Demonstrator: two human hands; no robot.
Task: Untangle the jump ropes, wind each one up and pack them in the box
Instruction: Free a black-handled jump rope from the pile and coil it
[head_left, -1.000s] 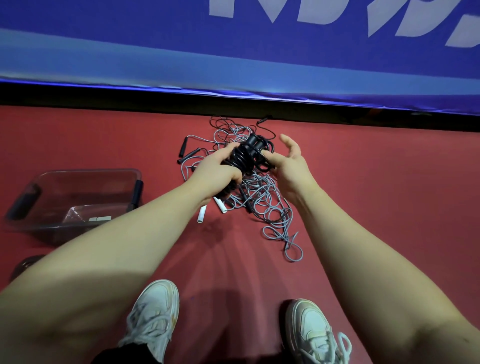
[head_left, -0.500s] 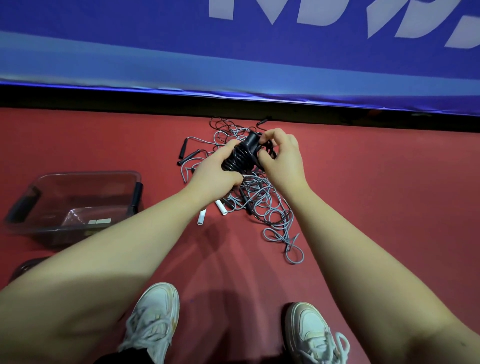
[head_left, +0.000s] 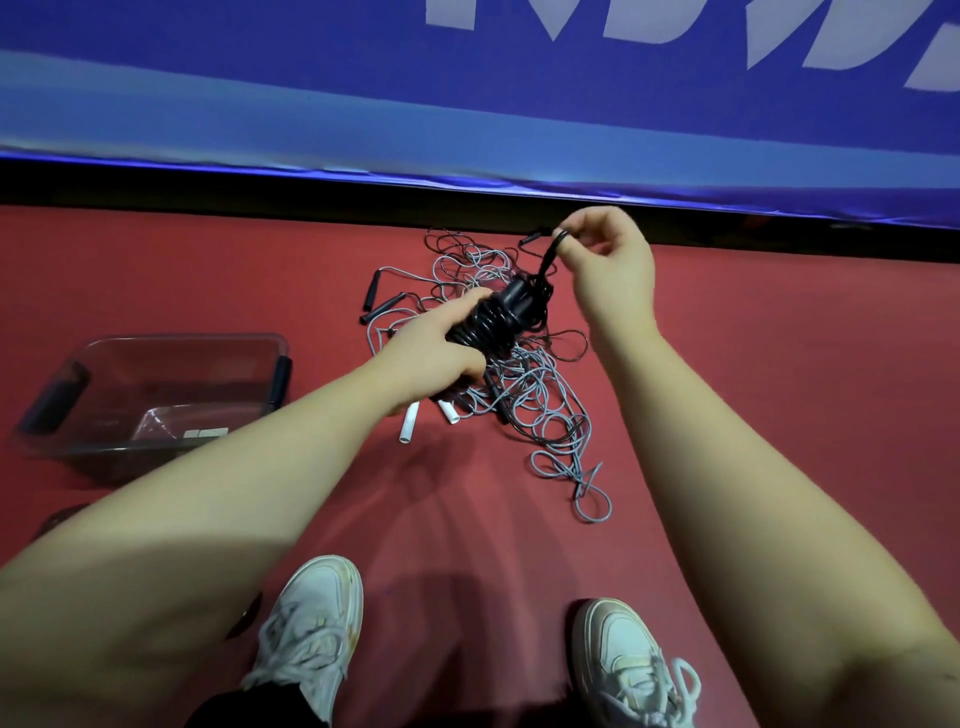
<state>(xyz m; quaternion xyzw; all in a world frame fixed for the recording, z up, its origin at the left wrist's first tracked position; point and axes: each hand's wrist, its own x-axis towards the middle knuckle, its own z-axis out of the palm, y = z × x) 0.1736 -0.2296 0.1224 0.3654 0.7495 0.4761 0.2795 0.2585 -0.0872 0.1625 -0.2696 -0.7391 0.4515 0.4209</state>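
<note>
- Head view, looking down past my two bare arms at a red floor (head_left: 779, 415) that runs up to a blue banner (head_left: 311, 104).
- My left hand (head_left: 431, 358) is wrapped round a black rope (head_left: 493, 322). The rope is wound into a tight coil and held above the floor.
- My right hand (head_left: 608, 260) is raised above and to the right of the coil. Its thumb and fingertips pinch the rope's free end (head_left: 550, 254), which runs taut down to the coil.
- A tangle (head_left: 545, 410) of grey and thin black ropes lies on the floor right under the coil. White handles (head_left: 409, 423) and black handles (head_left: 370, 291) poke out on its left side.
- The clear box (head_left: 182, 339) sits on the floor to my left, well apart from the tangle. I see no wound rope in it, only something small and pale that I cannot make out.
- My shoes (head_left: 311, 623) stand near the tangle's closest loops.
- I judge I am finishing this winding, with the end yet to be tucked in.
- If my right pinch slips, the stiff turns could spring loose.
- If my left grip eases, the whole coil could drop into the tangle and catch in it.
- I cannot tell whether a strand from the coil trails into the tangle. If one does, carrying the coil to the box would drag the tangle along.
- A step forward could snag a loop on my shoe.
</note>
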